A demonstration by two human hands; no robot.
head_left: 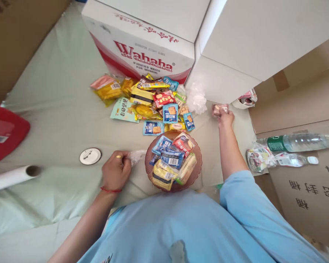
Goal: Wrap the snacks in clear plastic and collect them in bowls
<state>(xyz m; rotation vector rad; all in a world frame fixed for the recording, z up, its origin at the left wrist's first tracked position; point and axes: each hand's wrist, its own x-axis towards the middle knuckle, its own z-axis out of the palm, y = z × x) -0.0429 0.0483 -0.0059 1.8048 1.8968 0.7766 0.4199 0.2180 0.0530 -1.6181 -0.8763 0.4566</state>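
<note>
My left hand (pixel 116 170) is closed on a crumpled clear plastic wrapper (pixel 137 157), just left of a brownish-pink fluted bowl (pixel 150 179). Several wrapped snacks lie in the bowl, among them blue packets (pixel 172 157), a red packet (pixel 183 143) and a yellow packet (pixel 163 174). Out to the right, my right hand (pixel 226 118) grips a small pinkish-brown snack packet (pixel 219 109) by its near side, low over the table. Behind the bowl is a pile of colourful snack packets (pixel 153 98), with a clump of thin white plastic (pixel 196 98) at its right.
A Wahaha carton (pixel 142 54) and white boxes (pixel 230 36) stand behind the pile. A small white tub (pixel 242 102) and plastic bottles (pixel 296 142) are on the right. Leftward lie a round lid (pixel 90 156), a paper roll (pixel 13 178) and a red container (pixel 5 131).
</note>
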